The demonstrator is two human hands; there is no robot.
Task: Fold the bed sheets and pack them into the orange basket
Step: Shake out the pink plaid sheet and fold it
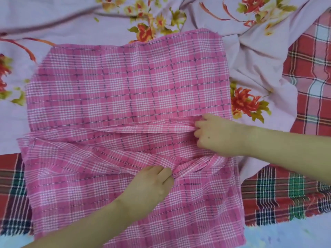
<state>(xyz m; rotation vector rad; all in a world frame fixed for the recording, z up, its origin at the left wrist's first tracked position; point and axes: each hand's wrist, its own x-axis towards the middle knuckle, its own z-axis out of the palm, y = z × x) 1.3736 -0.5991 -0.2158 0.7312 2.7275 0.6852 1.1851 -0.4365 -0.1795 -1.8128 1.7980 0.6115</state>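
A pink checked sheet point(125, 83) lies partly folded across the middle of the bed, with loose folded edges bunched across its lower half. My left hand point(152, 183) rests near the sheet's centre and pinches a fold of the pink cloth between thumb and fingers. Further right, my right hand point(213, 135) grips a bunched folded edge of the same sheet, fingers curled round it. The orange basket is not in view.
A lilac sheet with red and yellow flowers point(254, 56) lies crumpled behind and to the right of the pink one. Under both lies a red, green and white tartan blanket point(279, 192), showing at the right and lower left.
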